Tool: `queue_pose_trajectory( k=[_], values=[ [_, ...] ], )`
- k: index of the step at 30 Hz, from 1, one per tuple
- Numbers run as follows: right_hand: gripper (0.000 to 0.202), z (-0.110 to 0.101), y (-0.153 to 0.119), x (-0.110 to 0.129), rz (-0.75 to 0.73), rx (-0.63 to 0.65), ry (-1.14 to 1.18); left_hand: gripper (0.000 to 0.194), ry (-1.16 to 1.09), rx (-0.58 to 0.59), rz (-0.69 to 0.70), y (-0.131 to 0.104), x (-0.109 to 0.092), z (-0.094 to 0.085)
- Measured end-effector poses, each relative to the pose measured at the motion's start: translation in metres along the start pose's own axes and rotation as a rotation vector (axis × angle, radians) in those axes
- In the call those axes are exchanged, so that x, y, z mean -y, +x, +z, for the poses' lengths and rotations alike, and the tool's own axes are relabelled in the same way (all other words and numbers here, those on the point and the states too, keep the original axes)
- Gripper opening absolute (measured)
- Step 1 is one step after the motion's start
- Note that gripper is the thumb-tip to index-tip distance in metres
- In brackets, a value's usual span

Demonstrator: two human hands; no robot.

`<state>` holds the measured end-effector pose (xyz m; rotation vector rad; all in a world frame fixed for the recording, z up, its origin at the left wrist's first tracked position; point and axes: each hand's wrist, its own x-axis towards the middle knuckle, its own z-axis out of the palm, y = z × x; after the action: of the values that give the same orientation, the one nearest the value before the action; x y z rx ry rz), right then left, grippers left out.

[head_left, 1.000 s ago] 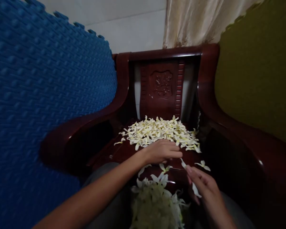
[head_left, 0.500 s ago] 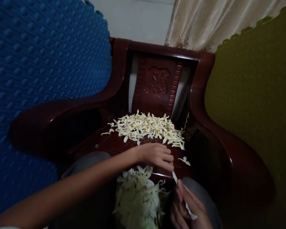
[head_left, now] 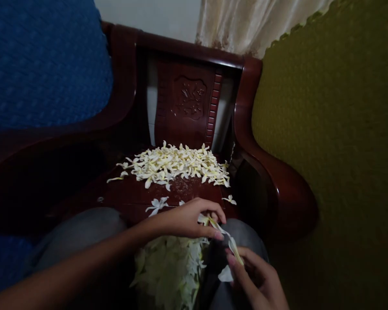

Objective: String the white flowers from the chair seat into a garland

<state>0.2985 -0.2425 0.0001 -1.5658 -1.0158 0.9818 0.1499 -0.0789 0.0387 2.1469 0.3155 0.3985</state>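
Between my knees stands a large bunch of white flowers [head_left: 171, 269], partly hidden under my left forearm. My left hand [head_left: 189, 221] is curled above it, with thumb and fingers around a pale yellow-white flower [head_left: 212, 221]. Just to the right and lower, my right hand [head_left: 260, 277] pinches a slender white flower [head_left: 234, 249] between thumb and fingers. The two flowers meet or overlap between my hands; I cannot tell if they are joined. A broad white petal [head_left: 225, 274] shows below my right fingers. Many loose flowers [head_left: 181, 165] are heaped on the chair seat ahead.
The dark red wooden chair [head_left: 189, 49] has a carved back and curved armrests. Single flowers lie at the seat front [head_left: 157, 206] and right side [head_left: 229, 199]. A blue foam mat [head_left: 45, 64] stands left, an olive mat [head_left: 326, 107] right. My knees flank the bunch.
My left hand has come down from over the seat to my right hand, its fingers now around a flower. The view has swung right. A flower shows at the seat front, behind my left forearm.
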Motion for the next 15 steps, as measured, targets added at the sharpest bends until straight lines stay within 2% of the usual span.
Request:
queue_pose_trajectory(
  k=[1, 3, 8, 11, 15],
  values=[
    [0.039, -0.006, -0.001, 0.003, -0.018, 0.019, -0.041, 0.036, -0.053, 0.037, -0.049, 0.000, -0.002, -0.001],
    [0.040, -0.015, -0.002, 0.010, -0.061, 0.040, -0.118, 0.031, -0.110, 0.123, -0.095, 0.000, -0.003, -0.003],
    [0.025, -0.017, -0.002, 0.025, -0.154, 0.029, -0.180, 0.029, -0.229, 0.270, -0.089, -0.003, -0.007, -0.005],
    [0.028, -0.015, 0.002, 0.026, -0.084, 0.096, -0.150, 0.032, -0.275, 0.276, -0.144, -0.003, -0.012, -0.003],
    [0.034, -0.014, 0.002, 0.028, -0.018, 0.129, -0.131, 0.038, -0.224, 0.194, -0.158, -0.007, -0.022, -0.002]
  ],
)
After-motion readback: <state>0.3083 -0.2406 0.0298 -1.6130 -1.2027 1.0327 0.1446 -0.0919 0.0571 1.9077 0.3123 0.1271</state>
